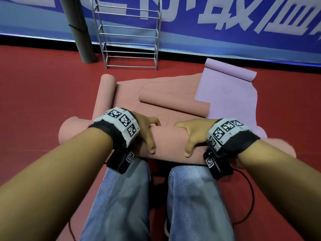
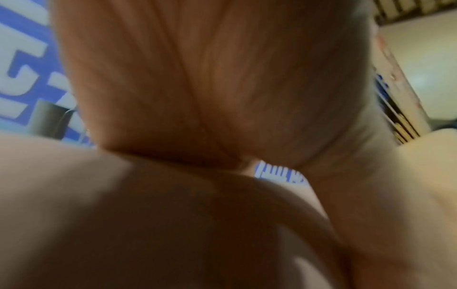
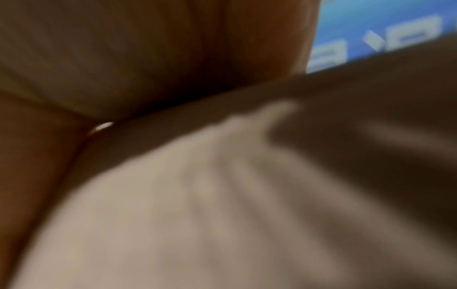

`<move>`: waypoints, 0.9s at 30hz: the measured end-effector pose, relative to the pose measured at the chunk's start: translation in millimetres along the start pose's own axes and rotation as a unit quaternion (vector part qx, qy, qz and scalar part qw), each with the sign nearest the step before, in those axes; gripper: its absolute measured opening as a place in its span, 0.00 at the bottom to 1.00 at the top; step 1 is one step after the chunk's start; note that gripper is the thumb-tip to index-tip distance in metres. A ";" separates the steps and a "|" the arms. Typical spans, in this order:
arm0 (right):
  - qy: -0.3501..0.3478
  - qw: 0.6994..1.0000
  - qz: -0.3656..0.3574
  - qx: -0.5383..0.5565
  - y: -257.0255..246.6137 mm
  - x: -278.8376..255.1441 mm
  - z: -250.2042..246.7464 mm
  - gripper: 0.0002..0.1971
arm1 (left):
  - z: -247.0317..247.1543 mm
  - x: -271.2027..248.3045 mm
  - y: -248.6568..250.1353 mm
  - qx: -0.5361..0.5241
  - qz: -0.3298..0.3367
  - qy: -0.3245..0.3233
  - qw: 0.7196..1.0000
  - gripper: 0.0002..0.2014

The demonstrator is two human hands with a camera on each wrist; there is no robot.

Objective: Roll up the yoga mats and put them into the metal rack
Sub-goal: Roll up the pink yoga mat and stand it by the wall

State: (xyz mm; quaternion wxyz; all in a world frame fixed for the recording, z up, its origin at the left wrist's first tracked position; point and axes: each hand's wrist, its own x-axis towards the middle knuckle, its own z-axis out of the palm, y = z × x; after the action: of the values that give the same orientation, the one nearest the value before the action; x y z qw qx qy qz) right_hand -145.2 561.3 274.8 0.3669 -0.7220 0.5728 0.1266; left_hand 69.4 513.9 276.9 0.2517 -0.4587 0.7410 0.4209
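A salmon-pink yoga mat roll (image 1: 171, 141) lies crosswise just beyond my knees, on the unrolled part of the same mat (image 1: 165, 87). My left hand (image 1: 147, 134) and right hand (image 1: 188, 136) both grip the roll near its middle, fingers curled over its far side and thumbs on the near side. The grey metal rack (image 1: 130, 40) stands against the blue banner wall and holds nothing. Both wrist views are blurred. They show only my left hand (image 2: 197, 78) and my right hand (image 3: 123, 48) lying against the pink mat roll (image 2: 123, 215) (image 3: 197, 215).
A pink roll (image 1: 106, 91) lies lengthwise at the left and another pink roll (image 1: 173, 105) lies across the flat mat. A purple mat (image 1: 225, 91) is spread at the right, its far end curled. Dark grey rolled mats (image 1: 78, 28) lean left of the rack. The floor is red.
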 end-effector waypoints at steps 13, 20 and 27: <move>0.063 0.991 0.039 -0.115 -5.2 -2.4 31.5 0.61 | 16.3 8.3 -11.3 -0.040 -0.018 0.047 0.998 0.43; 0.152 0.968 0.053 -0.192 -4.0 0.1 63.0 0.64 | 17.9 9.2 -8.5 0.099 -0.010 0.084 0.991 0.56; 0.097 0.992 0.030 -0.073 4.9 18.2 41.2 0.62 | 46.7 12.7 5.1 0.240 -0.036 0.175 0.954 0.63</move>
State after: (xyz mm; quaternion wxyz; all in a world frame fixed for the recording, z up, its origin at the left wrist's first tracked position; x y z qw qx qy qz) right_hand -134.3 575.4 233.1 0.2520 -0.7382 0.6163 0.1082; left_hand 58.5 549.0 245.1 0.2353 -0.4776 0.8357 0.1348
